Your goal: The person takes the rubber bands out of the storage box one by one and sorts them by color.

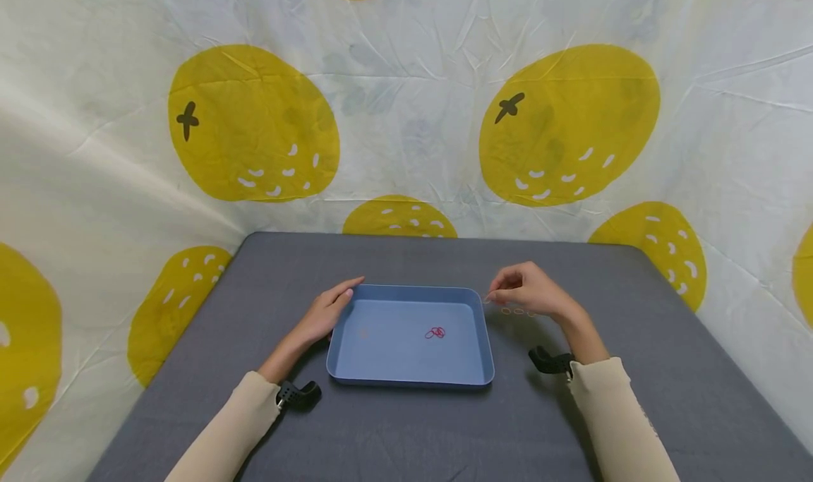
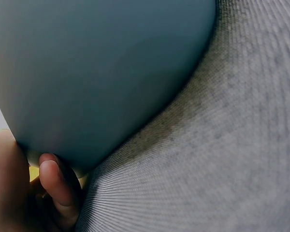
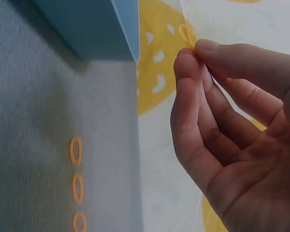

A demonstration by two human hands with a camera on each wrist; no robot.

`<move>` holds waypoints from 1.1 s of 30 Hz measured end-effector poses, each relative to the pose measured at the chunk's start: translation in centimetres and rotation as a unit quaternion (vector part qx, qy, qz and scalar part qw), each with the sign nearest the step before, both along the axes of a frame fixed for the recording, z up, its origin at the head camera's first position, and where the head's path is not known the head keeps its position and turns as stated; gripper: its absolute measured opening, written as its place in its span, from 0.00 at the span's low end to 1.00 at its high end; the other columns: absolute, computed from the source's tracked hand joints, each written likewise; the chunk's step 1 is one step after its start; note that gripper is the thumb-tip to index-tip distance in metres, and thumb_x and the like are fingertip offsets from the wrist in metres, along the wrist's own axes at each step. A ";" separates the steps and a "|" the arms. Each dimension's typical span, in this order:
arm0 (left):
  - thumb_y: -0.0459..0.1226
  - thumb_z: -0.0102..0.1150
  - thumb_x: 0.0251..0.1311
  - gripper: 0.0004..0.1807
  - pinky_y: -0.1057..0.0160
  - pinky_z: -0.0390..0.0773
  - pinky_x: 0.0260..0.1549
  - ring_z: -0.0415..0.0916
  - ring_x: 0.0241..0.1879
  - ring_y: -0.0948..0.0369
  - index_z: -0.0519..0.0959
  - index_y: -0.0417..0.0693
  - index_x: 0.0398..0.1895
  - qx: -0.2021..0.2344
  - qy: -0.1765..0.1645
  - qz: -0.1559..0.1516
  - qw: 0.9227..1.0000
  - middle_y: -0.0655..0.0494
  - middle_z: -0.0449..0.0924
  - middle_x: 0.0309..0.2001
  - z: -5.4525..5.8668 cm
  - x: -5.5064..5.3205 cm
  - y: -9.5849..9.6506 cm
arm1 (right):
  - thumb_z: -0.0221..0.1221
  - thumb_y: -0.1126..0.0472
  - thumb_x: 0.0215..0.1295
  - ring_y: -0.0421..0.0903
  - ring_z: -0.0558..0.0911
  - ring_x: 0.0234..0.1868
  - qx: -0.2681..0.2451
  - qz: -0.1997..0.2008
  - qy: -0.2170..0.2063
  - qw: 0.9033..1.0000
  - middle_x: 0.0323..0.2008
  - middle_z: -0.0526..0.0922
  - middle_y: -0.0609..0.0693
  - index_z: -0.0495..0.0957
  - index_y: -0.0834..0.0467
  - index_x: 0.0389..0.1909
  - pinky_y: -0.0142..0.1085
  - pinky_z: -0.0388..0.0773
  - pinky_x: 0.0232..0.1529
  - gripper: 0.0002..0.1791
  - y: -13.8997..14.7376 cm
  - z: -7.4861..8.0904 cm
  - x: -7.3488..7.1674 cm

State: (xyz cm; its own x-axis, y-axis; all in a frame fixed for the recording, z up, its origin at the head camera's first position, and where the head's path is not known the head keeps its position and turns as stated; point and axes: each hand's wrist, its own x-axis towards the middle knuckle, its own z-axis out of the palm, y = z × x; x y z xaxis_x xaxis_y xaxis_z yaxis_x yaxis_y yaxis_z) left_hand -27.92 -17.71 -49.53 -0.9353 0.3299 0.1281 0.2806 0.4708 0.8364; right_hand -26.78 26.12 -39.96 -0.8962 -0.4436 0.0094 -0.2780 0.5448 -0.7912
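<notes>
A shallow blue tray [image 1: 406, 364] lies on the grey table. My left hand [image 1: 327, 314] holds its left wall near the far corner, the thumb along the rim; in the left wrist view, curled fingers [image 2: 56, 183] show at the tray's underside edge. Just outside the tray's far right corner, my right hand [image 1: 532, 289] pinches a small yellow-orange rubber band [image 3: 183, 37] between thumb and forefinger, its loop sticking out past the fingertips. A bunch of red rubber bands [image 1: 435, 333] rests inside the tray, right of centre. Left of it is a faint orange mark [image 1: 363, 334].
Three orange rubber bands [image 3: 72, 151] lie in a row on the table right of the tray, below my right hand. The grey cloth-covered table [image 1: 406, 432] ends at a white curtain [image 1: 406, 129] printed with yellow fruit. Black wrist mounts [image 1: 298, 395] sit by both sleeves.
</notes>
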 end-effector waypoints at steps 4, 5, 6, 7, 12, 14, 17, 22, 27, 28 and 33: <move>0.47 0.40 0.84 0.25 0.44 0.71 0.63 0.72 0.67 0.46 0.68 0.58 0.78 -0.002 -0.002 0.002 1.000 0.47 0.68 0.76 0.1 -0.1 0.1 | 0.68 0.63 0.67 0.53 0.86 0.32 0.002 -0.014 0.003 1.000 0.32 0.89 0.56 0.87 0.65 0.38 0.42 0.83 0.34 0.07 1.2 -0.3 0.2; 0.47 0.40 0.84 0.25 0.45 0.70 0.63 0.72 0.67 0.47 0.68 0.58 0.78 -0.001 -0.004 0.004 1.000 0.48 0.68 0.76 0.1 0.0 0.1 | 0.68 0.63 0.67 0.53 0.86 0.32 0.002 -0.019 0.003 1.000 0.32 0.89 0.57 0.87 0.64 0.38 0.41 0.83 0.34 0.07 1.5 -0.4 0.2; 0.47 0.40 0.84 0.25 0.45 0.71 0.63 0.72 0.67 0.47 0.68 0.58 0.78 -0.001 -0.003 0.003 1.000 0.48 0.68 0.76 0.1 0.0 0.1 | 0.68 0.63 0.67 0.53 0.85 0.31 0.004 -0.019 0.006 1.000 0.33 0.89 0.59 0.87 0.64 0.38 0.41 0.83 0.34 0.07 1.9 -0.5 0.2; 0.47 0.40 0.84 0.25 0.45 0.71 0.63 0.72 0.67 0.47 0.68 0.57 0.78 -0.002 -0.001 0.002 1.000 0.47 0.68 0.76 0.2 0.0 0.1 | 0.68 0.63 0.67 0.53 0.85 0.31 0.005 -0.019 0.007 1.000 0.34 0.89 0.61 0.87 0.65 0.38 0.41 0.83 0.33 0.07 2.2 -0.6 0.1; 0.48 0.39 0.84 0.25 0.46 0.74 0.57 0.74 0.64 0.46 0.68 0.59 0.78 -0.002 -0.004 0.000 1.000 0.48 0.68 0.76 0.2 0.0 0.2 | 0.68 0.63 0.68 0.50 0.84 0.31 0.008 -0.021 0.002 1.000 0.34 0.88 0.63 0.86 0.66 0.39 0.40 0.83 0.34 0.08 3.7 -1.0 0.0; 0.48 0.39 0.84 0.25 0.45 0.74 0.59 0.73 0.66 0.47 0.68 0.60 0.78 0.001 -0.007 -0.001 1.000 0.49 0.68 0.76 0.2 -0.1 0.2 | 0.67 0.63 0.68 0.50 0.84 0.31 0.008 -0.025 -0.002 1.000 0.33 0.88 0.63 0.86 0.67 0.39 0.40 0.83 0.35 0.09 4.3 -1.1 0.0; 0.48 0.39 0.84 0.25 0.45 0.69 0.64 0.71 0.68 0.47 0.68 0.60 0.78 0.003 -0.008 -0.002 1.000 0.49 0.67 0.77 0.2 -0.2 0.3 | 0.67 0.63 0.69 0.52 0.85 0.32 0.009 -0.032 -0.006 0.999 0.34 0.88 0.62 0.86 0.67 0.40 0.41 0.84 0.37 0.09 5.2 -1.4 -0.1; 0.49 0.40 0.83 0.24 0.52 0.79 0.48 0.79 0.57 0.47 0.68 0.61 0.77 0.011 -0.009 -0.001 1.000 0.47 0.68 0.76 0.2 -0.2 0.2 | 0.65 0.64 0.70 0.50 0.85 0.33 0.009 -0.043 -0.017 0.999 0.35 0.89 0.63 0.86 0.68 0.41 0.41 0.83 0.37 0.10 6.8 -1.7 -0.1; 0.49 0.40 0.83 0.24 0.53 0.78 0.23 0.80 0.27 0.48 0.68 0.61 0.77 0.019 -0.015 -0.003 1.000 0.44 0.69 0.75 0.2 -0.1 0.1 | 0.64 0.64 0.70 0.47 0.84 0.32 0.011 -0.052 -0.026 0.998 0.36 0.89 0.62 0.85 0.69 0.43 0.39 0.82 0.36 0.11 7.7 -2.2 0.0; 0.49 0.40 0.83 0.24 0.53 0.76 0.19 0.77 0.21 0.48 0.68 0.61 0.77 0.019 -0.018 -0.002 1.000 0.44 0.69 0.75 0.1 -0.1 0.1 | 0.64 0.64 0.71 0.47 0.85 0.33 0.011 -0.054 -0.029 0.998 0.37 0.89 0.62 0.85 0.70 0.43 0.39 0.82 0.37 0.11 7.9 -2.3 0.0; 0.48 0.40 0.83 0.25 0.55 0.79 0.29 0.82 0.44 0.45 0.67 0.60 0.78 0.006 -0.012 -0.004 1.000 0.45 0.67 0.76 0.1 0.1 0.0 | 0.64 0.64 0.71 0.48 0.86 0.34 0.019 -0.063 -0.035 0.997 0.38 0.89 0.63 0.85 0.70 0.43 0.40 0.84 0.39 0.11 8.5 -2.7 0.2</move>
